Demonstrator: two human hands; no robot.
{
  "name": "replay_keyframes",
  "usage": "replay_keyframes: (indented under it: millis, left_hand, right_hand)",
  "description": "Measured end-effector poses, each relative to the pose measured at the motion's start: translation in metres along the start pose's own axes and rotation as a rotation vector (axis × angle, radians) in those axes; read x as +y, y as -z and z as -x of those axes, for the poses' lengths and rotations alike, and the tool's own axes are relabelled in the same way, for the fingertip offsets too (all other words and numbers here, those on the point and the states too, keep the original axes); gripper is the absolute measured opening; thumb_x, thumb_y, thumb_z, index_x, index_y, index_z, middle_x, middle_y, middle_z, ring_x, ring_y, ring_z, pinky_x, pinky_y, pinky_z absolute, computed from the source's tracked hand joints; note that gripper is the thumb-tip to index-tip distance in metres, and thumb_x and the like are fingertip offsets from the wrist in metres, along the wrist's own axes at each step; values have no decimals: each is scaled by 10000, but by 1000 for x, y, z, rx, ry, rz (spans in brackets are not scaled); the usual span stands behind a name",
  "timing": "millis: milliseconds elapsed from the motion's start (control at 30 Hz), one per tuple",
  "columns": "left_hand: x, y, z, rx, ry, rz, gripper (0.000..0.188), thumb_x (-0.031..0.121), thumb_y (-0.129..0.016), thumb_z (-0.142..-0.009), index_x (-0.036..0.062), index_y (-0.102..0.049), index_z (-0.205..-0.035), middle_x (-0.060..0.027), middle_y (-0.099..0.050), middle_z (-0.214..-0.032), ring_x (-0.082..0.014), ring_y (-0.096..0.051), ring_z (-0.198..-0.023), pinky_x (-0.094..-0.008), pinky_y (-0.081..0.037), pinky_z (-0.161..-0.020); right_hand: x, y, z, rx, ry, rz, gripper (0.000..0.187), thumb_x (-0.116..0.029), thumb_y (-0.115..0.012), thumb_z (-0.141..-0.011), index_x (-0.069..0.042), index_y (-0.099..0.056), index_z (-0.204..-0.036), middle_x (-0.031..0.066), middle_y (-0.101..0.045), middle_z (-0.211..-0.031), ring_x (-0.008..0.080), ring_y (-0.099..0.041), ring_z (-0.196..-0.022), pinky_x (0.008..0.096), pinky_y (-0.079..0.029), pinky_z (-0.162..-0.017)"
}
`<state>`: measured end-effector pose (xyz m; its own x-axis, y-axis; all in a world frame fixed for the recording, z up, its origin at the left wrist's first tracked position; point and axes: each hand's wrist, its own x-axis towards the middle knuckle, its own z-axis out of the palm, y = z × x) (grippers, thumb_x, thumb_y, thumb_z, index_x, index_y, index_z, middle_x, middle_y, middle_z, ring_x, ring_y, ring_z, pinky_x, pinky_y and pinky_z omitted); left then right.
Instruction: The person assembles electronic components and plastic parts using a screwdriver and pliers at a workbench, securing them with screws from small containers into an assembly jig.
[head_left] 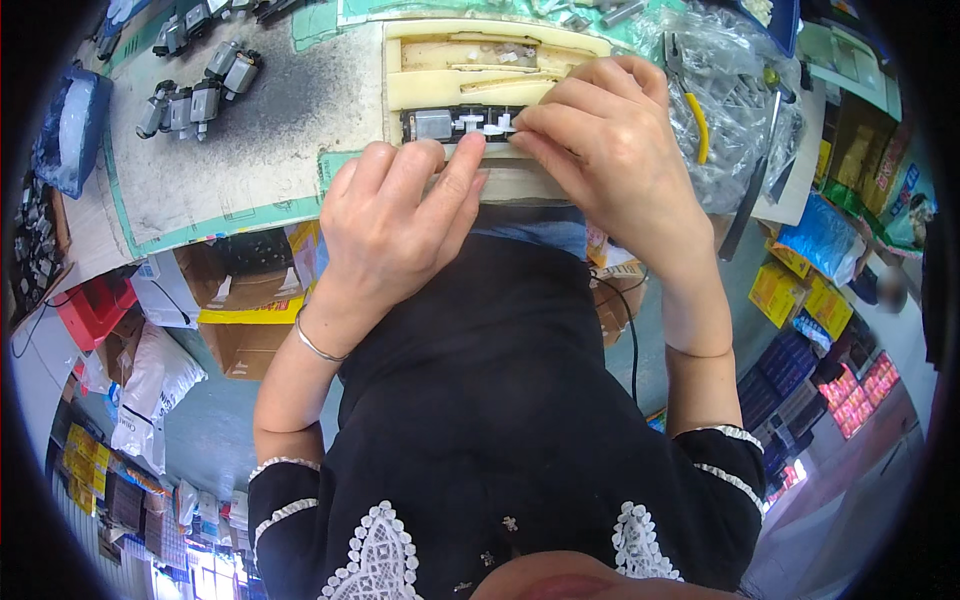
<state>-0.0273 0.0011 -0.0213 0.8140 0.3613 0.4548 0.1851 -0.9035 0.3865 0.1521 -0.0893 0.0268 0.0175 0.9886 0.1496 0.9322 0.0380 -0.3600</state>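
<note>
In front of me a narrow black housing [408, 127] lies in a pale fixture [396, 60]. A silver motor [433, 124] sits in its left end, with small white gears [470, 122] beside it. My left hand [385, 215] has its index fingertip on the near edge by the gears, its other fingers bent against the housing's near side. My right hand [615, 135] is closed in a pinch at the housing's right end, on a small white gear piece [497, 129]. Its fingertips partly hide that end of the housing.
Several loose motors [205, 100] lie on the worktop at the left, near a blue bin [72, 135]. Yellow-handled pliers [695, 125] rest on clear plastic bags [740, 90] at the right. Open cardboard boxes [245, 350] stand below the table's front edge.
</note>
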Motion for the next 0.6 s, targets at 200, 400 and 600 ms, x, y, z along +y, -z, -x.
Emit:
replay_keyframes:
  millis: [200,400,600]
  left_hand:
    - [8,-2,-2,-57,-87,-35,339,209,-679,-737,97,-649,-1056,22,-438,-721,-123,-448,-599,-242,-362,-503]
    - [17,-10,-1,-110,-166,-198,346,180,-588,-758,24,-635,-1064,4,-393,-680,-124,-425,-571,-252,-337,-489]
    - [9,-12,5,-129,-223,-75,429,135,-561,-706,0,-619,-1109,3,-378,-658,-113,-421,-552,-249,-346,-482]
  right_hand:
    - [5,0,4,57,-81,-91,113,-126,-671,-718,-83,-666,-823,27,-564,-800,213,-539,-847,375,-359,-868]
    - [-5,6,-9,9,-5,-10,124,-148,-681,-681,-77,-673,-783,21,-544,-820,207,-527,-884,372,-362,-861]
    - [14,-2,-7,114,-109,-189,68,-101,-653,-724,-56,-658,-773,65,-588,-827,236,-568,-812,355,-433,-747]
